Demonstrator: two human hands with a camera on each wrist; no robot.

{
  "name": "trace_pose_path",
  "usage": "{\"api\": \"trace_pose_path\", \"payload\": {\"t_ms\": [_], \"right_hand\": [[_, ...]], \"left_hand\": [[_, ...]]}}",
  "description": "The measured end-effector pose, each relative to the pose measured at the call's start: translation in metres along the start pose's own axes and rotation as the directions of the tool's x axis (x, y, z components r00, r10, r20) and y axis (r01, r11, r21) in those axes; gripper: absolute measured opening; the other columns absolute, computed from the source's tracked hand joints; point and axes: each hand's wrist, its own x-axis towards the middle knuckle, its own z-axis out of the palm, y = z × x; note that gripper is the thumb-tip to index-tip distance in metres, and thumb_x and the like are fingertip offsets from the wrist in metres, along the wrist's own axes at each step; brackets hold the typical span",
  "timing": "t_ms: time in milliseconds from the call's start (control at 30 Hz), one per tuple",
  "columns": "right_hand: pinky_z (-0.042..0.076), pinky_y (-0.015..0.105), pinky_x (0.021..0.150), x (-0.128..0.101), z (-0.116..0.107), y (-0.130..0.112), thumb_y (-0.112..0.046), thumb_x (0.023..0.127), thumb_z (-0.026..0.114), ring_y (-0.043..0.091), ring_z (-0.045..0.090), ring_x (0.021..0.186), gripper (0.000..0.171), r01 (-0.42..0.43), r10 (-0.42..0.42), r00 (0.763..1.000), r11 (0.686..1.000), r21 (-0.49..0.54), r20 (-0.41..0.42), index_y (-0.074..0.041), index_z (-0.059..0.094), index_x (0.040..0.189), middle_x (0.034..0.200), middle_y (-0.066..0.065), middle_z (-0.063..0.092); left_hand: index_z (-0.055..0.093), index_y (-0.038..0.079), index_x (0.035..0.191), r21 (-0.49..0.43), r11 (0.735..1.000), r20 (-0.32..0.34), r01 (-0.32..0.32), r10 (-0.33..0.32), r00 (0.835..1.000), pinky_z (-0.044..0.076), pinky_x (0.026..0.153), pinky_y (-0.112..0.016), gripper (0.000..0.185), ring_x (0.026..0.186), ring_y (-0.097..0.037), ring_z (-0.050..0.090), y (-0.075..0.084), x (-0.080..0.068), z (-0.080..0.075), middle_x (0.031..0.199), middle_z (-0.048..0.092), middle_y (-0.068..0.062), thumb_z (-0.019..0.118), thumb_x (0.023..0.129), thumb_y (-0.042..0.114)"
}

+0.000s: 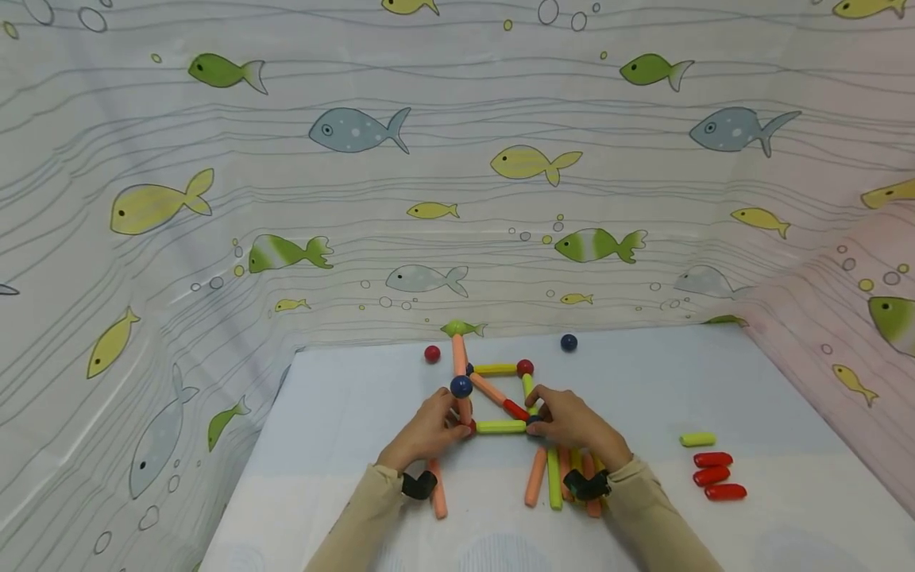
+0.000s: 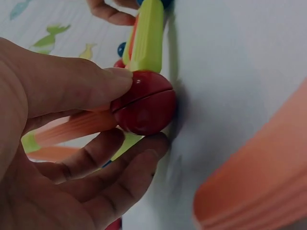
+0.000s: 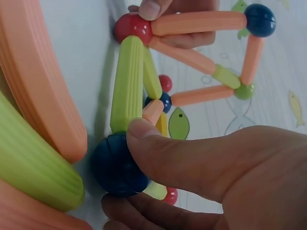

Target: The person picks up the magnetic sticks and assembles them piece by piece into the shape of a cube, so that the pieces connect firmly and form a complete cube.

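A frame of magnetic rods and balls (image 1: pixel 493 389) stands on the pale table (image 1: pixel 357 413). My left hand (image 1: pixel 449 427) pinches the red ball (image 2: pixel 144 103) at its near left corner between thumb and fingers; a green rod (image 2: pixel 148 36) and an orange rod (image 2: pixel 72 129) run from that ball. My right hand (image 1: pixel 545 423) grips the dark blue ball (image 3: pixel 115 165) at the near right corner, thumb on top. The green rod (image 3: pixel 127 86) joins the two balls. Orange rods rise to a blue ball (image 3: pixel 259 19) and a green ball (image 3: pixel 244 91).
Loose orange and green rods (image 1: pixel 554 481) lie by my right wrist, one orange rod (image 1: pixel 438 496) by the left. A green rod (image 1: pixel 697 438) and three red rods (image 1: pixel 712 475) lie at the right. A red ball (image 1: pixel 432 353) and blue ball (image 1: pixel 568 342) sit near the fish-print curtain (image 1: pixel 429 199).
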Motion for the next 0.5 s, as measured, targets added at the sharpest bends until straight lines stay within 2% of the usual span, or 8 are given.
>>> {"api": "trace_pose_path", "payload": {"t_ms": [167,267,333,400,500], "right_hand": [[0.055,0.035,0.074,-0.003,0.0,-0.006,-0.018,0.095,0.082,0.018,0.061,0.08,0.038,0.003,-0.002,1.0,0.999,-0.05,0.011,-0.01,0.062,0.127,0.099,0.006,0.073],[0.055,0.035,0.073,-0.009,-0.002,-0.017,-0.022,0.094,0.083,0.018,0.06,0.08,0.041,-0.019,0.012,0.999,0.987,-0.16,-0.043,-0.009,0.062,0.127,0.099,0.007,0.072],[0.054,0.034,0.069,-0.014,-0.002,-0.028,-0.025,0.094,0.083,0.017,0.059,0.077,0.039,-0.022,0.003,0.996,0.978,-0.207,-0.09,-0.009,0.063,0.123,0.093,0.005,0.07],[0.051,0.031,0.065,-0.021,0.001,-0.04,-0.027,0.094,0.083,0.014,0.057,0.072,0.032,0.027,-0.054,0.992,0.975,-0.221,-0.115,-0.008,0.066,0.115,0.085,0.001,0.067],[0.047,0.024,0.058,-0.028,0.017,-0.058,-0.031,0.096,0.08,0.008,0.055,0.063,0.023,0.156,-0.163,0.986,0.978,-0.139,-0.041,-0.011,0.07,0.102,0.075,-0.006,0.063]], "left_hand": [[0.065,0.009,0.103,0.046,0.998,0.008,0.039,-0.04,0.999,0.057,0.078,-0.029,0.017,0.093,-0.021,0.068,0.003,-0.001,-0.003,0.11,0.059,-0.01,0.077,0.093,0.002],[0.064,0.008,0.101,0.072,0.997,0.015,0.022,-0.023,1.0,0.058,0.081,-0.03,0.015,0.096,-0.024,0.066,0.006,-0.002,-0.003,0.111,0.059,-0.011,0.076,0.094,0.001],[0.063,0.008,0.101,0.093,0.996,0.021,0.004,-0.005,1.0,0.059,0.083,-0.033,0.015,0.097,-0.027,0.066,0.008,-0.002,-0.002,0.11,0.058,-0.011,0.075,0.095,0.002],[0.062,0.008,0.1,0.114,0.993,0.028,0.0,-0.004,1.0,0.058,0.085,-0.034,0.014,0.098,-0.027,0.065,0.009,-0.002,-0.002,0.11,0.057,-0.011,0.075,0.096,0.004],[0.063,0.01,0.102,0.132,0.991,0.027,0.023,-0.027,0.999,0.057,0.084,-0.033,0.013,0.096,-0.024,0.066,0.01,-0.002,-0.003,0.109,0.057,-0.01,0.075,0.097,0.007]]}}
